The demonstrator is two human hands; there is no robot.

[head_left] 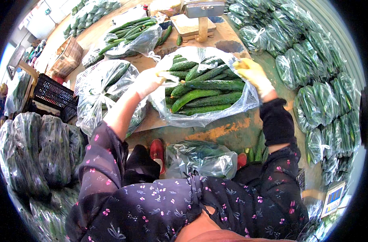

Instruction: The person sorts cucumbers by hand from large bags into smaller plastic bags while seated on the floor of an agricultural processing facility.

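Your left hand (148, 82) and right hand (253, 74) both grip the rim of the cucumber bag (204, 94) at 12 o'clock on the desk (228, 129). Looks full, just not tied yet.

We wore a dark navy floral-print blouse with small pink blossoms, a thin translucent glove on our left hand (148, 82), a yellow rubber glove on our right hand (254, 74), a black knitted cuff below it, red slip-on shoes.
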